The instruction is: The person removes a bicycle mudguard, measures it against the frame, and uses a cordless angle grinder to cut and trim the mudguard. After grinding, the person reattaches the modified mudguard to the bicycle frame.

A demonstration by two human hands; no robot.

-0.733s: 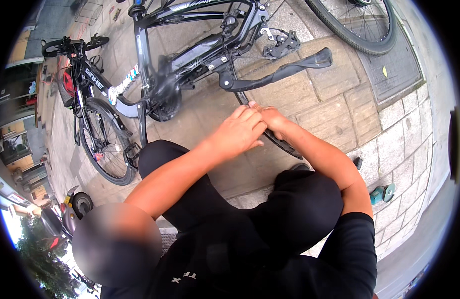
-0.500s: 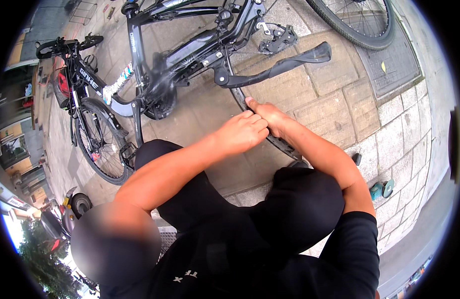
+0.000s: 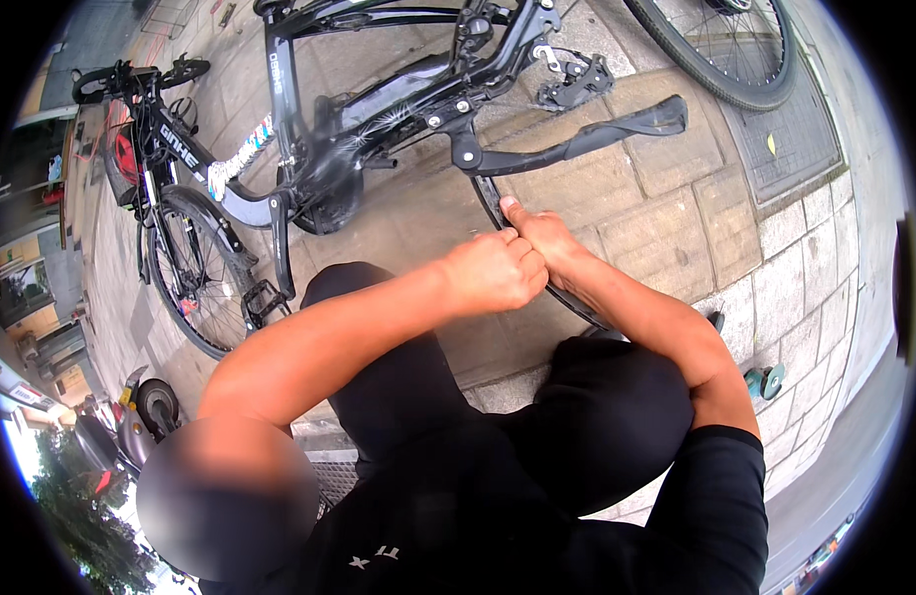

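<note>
A long, curved black strip runs from beside the bicycle's kickstand down toward my right knee. Whether it is a tyre or a mudguard I cannot tell. My right hand is wrapped round it, thumb laid along its upper part. Right against that hand, my left hand is closed in a fist on the same strip; its fingertips are hidden. Beyond the hands lies the black bicycle frame, with a rear derailleur hanging at its right end.
A loose-looking wheel lies at the far right, partly over a metal ground cover. Another bicycle stands at the left. A green tool rests on the paving right of my arm. A metal mesh shows near my left side.
The view has shifted, so the frame and hands sit farther right. Both hands keep their grip. Below them the strip now shows a narrower side, with less of its ridged face visible.
</note>
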